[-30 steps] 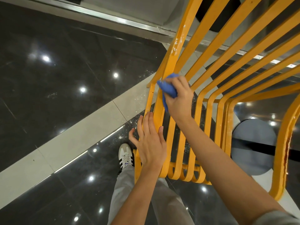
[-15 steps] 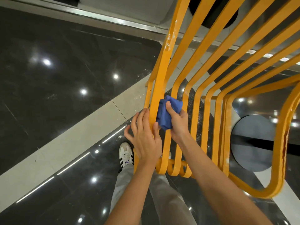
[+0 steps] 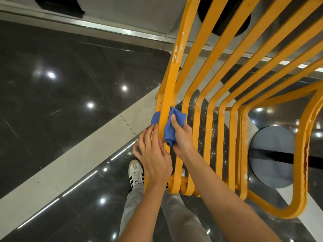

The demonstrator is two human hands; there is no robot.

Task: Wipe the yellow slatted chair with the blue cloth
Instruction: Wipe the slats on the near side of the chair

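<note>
A yellow slatted chair [image 3: 206, 81] is being wiped above a dark polished floor [image 3: 61, 75].
The blue cloth [image 3: 172, 126] is wrapped round the outermost slat and gripped by the right hand [image 3: 182, 137]; the same slat is touched just below by the left hand [image 3: 153, 154], fingers straight.

I see a glossy dark floor [image 3: 61, 88] with a pale strip [image 3: 97, 142]; beside the strip stands my white sneaker [image 3: 136, 173].
</note>
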